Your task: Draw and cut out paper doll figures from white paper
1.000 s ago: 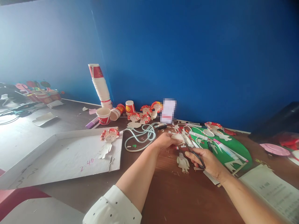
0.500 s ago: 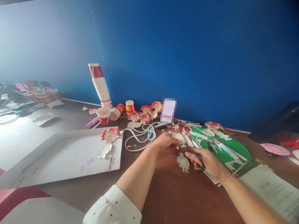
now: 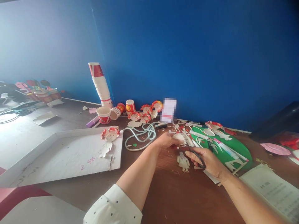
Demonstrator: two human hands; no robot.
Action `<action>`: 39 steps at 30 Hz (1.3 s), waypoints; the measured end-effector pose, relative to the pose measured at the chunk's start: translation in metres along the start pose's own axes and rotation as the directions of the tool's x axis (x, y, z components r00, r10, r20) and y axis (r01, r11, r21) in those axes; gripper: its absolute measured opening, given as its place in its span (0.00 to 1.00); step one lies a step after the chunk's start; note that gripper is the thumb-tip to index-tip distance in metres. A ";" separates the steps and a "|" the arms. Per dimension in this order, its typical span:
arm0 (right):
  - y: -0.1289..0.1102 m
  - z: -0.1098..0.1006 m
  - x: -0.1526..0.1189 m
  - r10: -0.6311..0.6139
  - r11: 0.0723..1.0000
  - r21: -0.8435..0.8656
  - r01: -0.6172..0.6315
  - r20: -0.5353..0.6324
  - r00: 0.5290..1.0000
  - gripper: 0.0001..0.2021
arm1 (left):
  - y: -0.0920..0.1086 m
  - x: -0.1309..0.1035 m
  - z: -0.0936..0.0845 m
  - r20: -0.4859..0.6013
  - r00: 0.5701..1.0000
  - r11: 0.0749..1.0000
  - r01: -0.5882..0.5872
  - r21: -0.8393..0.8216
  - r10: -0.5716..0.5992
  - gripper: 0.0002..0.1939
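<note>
Between thumb and fingers, my left hand [image 3: 167, 141] grips a white paper cup piece [image 3: 179, 137] with red edging. My right hand [image 3: 206, 160] is closed on the black handles of a pair of scissors [image 3: 198, 158], whose blades reach up to the right side of that piece. Just below the blades, a white paper doll body cutout [image 3: 183, 162] lies on the brown table. Small red and white scraps are strewn around both hands.
A green round board [image 3: 240, 150] with markers lies right of my hands. Left are a pale coiled cable [image 3: 149, 137], a white cardboard tray [image 3: 67, 158] with a paper doll [image 3: 109, 137], and a tall cup stack [image 3: 101, 85]. Several dolls lean near the blue wall. A printed sheet [image 3: 268, 186] lies front right.
The scissor blades show slightly more open beside the paper piece, and the piece has tilted a little. Both hands stay in nearly the same place.
</note>
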State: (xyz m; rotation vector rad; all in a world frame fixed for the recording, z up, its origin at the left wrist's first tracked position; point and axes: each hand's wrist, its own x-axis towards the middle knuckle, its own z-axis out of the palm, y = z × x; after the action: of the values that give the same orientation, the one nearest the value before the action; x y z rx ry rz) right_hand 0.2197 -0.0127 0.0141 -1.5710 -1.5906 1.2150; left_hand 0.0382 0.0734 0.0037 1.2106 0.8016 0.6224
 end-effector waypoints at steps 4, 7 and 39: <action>-0.001 0.000 -0.001 -0.015 1.000 -0.011 0.015 0.012 1.000 0.19 | -0.006 0.005 -0.003 0.020 1.000 0.999 -0.020 0.025 0.020 0.18; -0.002 0.001 -0.001 -0.021 1.000 -0.020 0.021 0.003 1.000 0.20 | -0.006 0.005 -0.002 0.013 1.000 1.000 -0.003 -0.014 0.003 0.18; 0.001 0.003 0.000 0.093 0.993 0.077 -0.088 -0.063 0.994 0.18 | -0.018 0.017 0.004 -0.172 0.976 0.991 -0.122 0.059 0.131 0.19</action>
State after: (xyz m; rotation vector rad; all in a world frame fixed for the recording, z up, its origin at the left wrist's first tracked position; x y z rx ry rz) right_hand 0.2178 -0.0139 0.0120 -1.6343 -1.4300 1.2419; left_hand 0.0510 0.0798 -0.0169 1.2700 0.8962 0.8273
